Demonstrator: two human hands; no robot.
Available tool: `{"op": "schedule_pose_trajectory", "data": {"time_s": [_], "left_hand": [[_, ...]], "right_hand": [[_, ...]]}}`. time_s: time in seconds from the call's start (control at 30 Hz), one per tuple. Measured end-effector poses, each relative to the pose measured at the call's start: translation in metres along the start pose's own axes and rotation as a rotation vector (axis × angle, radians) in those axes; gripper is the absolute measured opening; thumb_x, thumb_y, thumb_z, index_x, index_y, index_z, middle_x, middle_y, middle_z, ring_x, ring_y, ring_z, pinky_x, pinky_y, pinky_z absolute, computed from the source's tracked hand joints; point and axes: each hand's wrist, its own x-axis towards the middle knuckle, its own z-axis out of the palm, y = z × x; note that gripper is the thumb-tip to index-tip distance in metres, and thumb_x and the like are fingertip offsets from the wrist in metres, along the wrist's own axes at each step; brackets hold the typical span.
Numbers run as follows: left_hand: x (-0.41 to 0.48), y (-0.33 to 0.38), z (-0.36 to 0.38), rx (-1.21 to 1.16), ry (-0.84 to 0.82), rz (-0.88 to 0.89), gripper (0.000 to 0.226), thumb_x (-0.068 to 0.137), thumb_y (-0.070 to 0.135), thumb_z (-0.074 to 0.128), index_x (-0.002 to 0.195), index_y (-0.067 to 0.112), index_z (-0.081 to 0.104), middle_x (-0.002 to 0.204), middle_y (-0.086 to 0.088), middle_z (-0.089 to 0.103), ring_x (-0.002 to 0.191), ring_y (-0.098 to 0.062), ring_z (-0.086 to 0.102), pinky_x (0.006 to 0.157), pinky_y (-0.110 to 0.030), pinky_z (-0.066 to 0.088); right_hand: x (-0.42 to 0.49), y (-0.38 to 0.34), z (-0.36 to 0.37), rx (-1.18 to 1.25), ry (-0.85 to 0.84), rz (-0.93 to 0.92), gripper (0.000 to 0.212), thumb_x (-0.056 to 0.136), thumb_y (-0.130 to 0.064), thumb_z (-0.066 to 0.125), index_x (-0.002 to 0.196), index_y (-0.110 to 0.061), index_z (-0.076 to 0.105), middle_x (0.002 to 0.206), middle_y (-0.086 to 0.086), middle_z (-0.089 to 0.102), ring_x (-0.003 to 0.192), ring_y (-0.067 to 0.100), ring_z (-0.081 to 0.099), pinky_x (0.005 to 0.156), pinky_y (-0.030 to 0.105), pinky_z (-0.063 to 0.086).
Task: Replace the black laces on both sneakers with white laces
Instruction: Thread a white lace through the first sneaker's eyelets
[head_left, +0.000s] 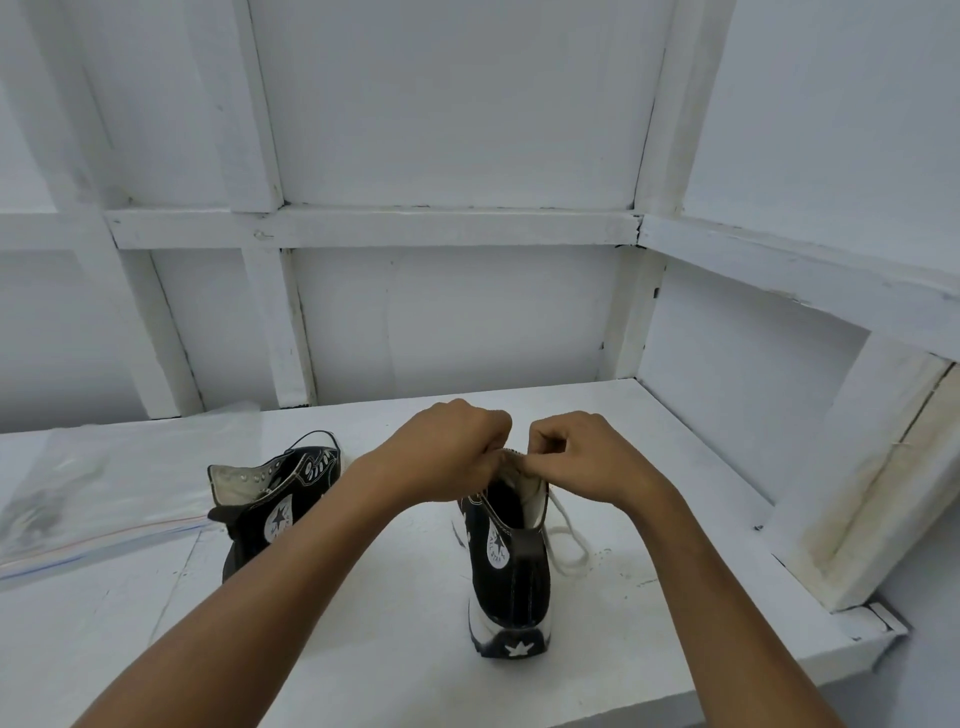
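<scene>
Table (363, 649): white and scuffed; both forearms reach out over it from the front edge
Near sneaker (506, 571): black high-top standing upright right of centre, star-patch heel toward the person and toe pointing away, so its long axis runs straight out between the two forearms
White lace (571, 540): a loose loop lies on the table just to the right of this sneaker, and one strand climbs the right side of the collar up under the right hand
Left hand (452, 452): fingers curled, pinching at the top of the collar from the left side
Right hand (582, 457): fingers curled, pinching the same spot from the right, its fingertips touching the left hand's; whether the lace itself sits between them is hidden from where I stand
Hands together: both meet over the sneaker's mouth, neither nearer than the other; the slack lies on the right hand's side, so I would expect that hand to draw it
Stage: my guess is the top eyelets of this sneaker, or the tying off
Far sneaker (270, 499): well apart to the left and farther back, collar gaping, upper eyelets bare
Black lace (311, 439): a thin arc shows above its toe end, so this one seems not yet swapped
Plastic bag (78, 493): clear zip bag lying flat at the left edge
Wall frame (374, 226): white battens over white panels behind
</scene>
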Motion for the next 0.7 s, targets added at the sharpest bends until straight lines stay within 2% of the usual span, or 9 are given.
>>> {"op": "schedule_pose_trajectory", "data": {"time_s": [0.07, 0.13, 0.23, 0.3, 0.37, 0.43, 0.53, 0.6, 0.7], "left_hand": [[0.0, 0.002, 0.002, 0.04, 0.007, 0.01, 0.013, 0.097, 0.024, 0.048, 0.1, 0.015, 0.056, 0.083, -0.005, 0.062, 0.079, -0.028, 0.057, 0.068, -0.038, 0.047], [0.001, 0.003, 0.004, 0.088, 0.019, 0.027, 0.013, 0.098, 0.022, 0.046, 0.106, 0.014, 0.054, 0.076, -0.003, 0.054, 0.08, -0.031, 0.058, 0.068, -0.039, 0.047], [0.005, 0.003, 0.006, 0.185, 0.022, 0.021, 0.014, 0.098, 0.02, 0.047, 0.11, 0.015, 0.05, 0.067, 0.001, 0.04, 0.073, -0.03, 0.053, 0.06, -0.036, 0.039], [0.006, 0.002, 0.006, 0.237, 0.025, -0.001, 0.016, 0.095, 0.016, 0.049, 0.111, 0.016, 0.048, 0.066, 0.0, 0.038, 0.069, -0.029, 0.048, 0.054, -0.033, 0.031], [0.006, -0.001, 0.005, 0.225, 0.056, -0.012, 0.014, 0.095, 0.019, 0.049, 0.108, 0.018, 0.048, 0.066, 0.0, 0.043, 0.069, -0.029, 0.049, 0.051, -0.032, 0.03], [0.006, -0.008, 0.002, 0.119, 0.083, -0.001, 0.006, 0.096, 0.029, 0.051, 0.097, 0.023, 0.051, 0.074, 0.001, 0.06, 0.074, -0.026, 0.055, 0.059, -0.033, 0.042], [0.007, -0.022, -0.008, -0.065, -0.018, 0.02, 0.011, 0.093, 0.033, 0.059, 0.084, 0.027, 0.057, 0.085, 0.013, 0.064, 0.074, -0.008, 0.055, 0.071, -0.03, 0.047], [0.006, -0.028, -0.013, -0.123, -0.094, 0.048, 0.01, 0.092, 0.033, 0.063, 0.088, 0.024, 0.064, 0.085, 0.018, 0.06, 0.078, -0.002, 0.055, 0.075, -0.029, 0.047], [0.008, -0.032, -0.016, -0.178, -0.108, 0.063, 0.01, 0.091, 0.033, 0.066, 0.091, 0.023, 0.068, 0.088, 0.018, 0.062, 0.087, -0.005, 0.059, 0.079, -0.027, 0.049]], "right_hand": [[-0.001, 0.002, -0.002, 0.012, 0.009, 0.004, 0.02, 0.081, -0.02, 0.066, 0.063, -0.015, 0.061, 0.061, -0.008, 0.058, 0.057, 0.004, 0.048, 0.057, 0.02, 0.038], [-0.002, 0.002, -0.002, 0.006, 0.03, 0.005, 0.017, 0.082, -0.022, 0.064, 0.065, -0.018, 0.062, 0.062, -0.008, 0.06, 0.057, 0.004, 0.049, 0.056, 0.02, 0.038], [-0.002, 0.002, -0.002, -0.03, 0.054, 0.015, 0.016, 0.084, -0.024, 0.061, 0.068, -0.025, 0.063, 0.065, -0.005, 0.066, 0.052, 0.001, 0.05, 0.052, 0.018, 0.037], [-0.001, 0.002, 0.0, -0.009, 0.065, 0.01, 0.014, 0.086, -0.026, 0.061, 0.072, -0.025, 0.064, 0.067, -0.003, 0.07, 0.057, 0.004, 0.057, 0.054, 0.021, 0.042], [0.001, 0.003, 0.003, 0.03, 0.07, 0.001, 0.014, 0.087, -0.029, 0.061, 0.074, -0.024, 0.065, 0.069, -0.001, 0.07, 0.068, 0.014, 0.065, 0.061, 0.028, 0.047], [0.003, 0.005, 0.004, 0.105, 0.043, 0.016, 0.016, 0.089, -0.029, 0.059, 0.079, -0.019, 0.066, 0.072, 0.001, 0.071, 0.073, 0.019, 0.067, 0.064, 0.03, 0.049], [0.009, 0.012, 0.004, 0.401, -0.085, 0.177, 0.025, 0.096, -0.027, 0.05, 0.088, -0.008, 0.064, 0.077, 0.005, 0.069, 0.072, 0.02, 0.067, 0.067, 0.032, 0.05], [0.009, 0.02, 0.008, 0.358, -0.241, 0.235, 0.024, 0.097, -0.023, 0.047, 0.091, -0.007, 0.064, 0.081, 0.006, 0.07, 0.076, 0.02, 0.067, 0.069, 0.031, 0.051], [0.01, 0.033, 0.017, 0.257, -0.466, 0.238, 0.023, 0.095, -0.013, 0.044, 0.092, -0.007, 0.066, 0.087, 0.007, 0.072, 0.083, 0.017, 0.067, 0.073, 0.029, 0.051]]}}
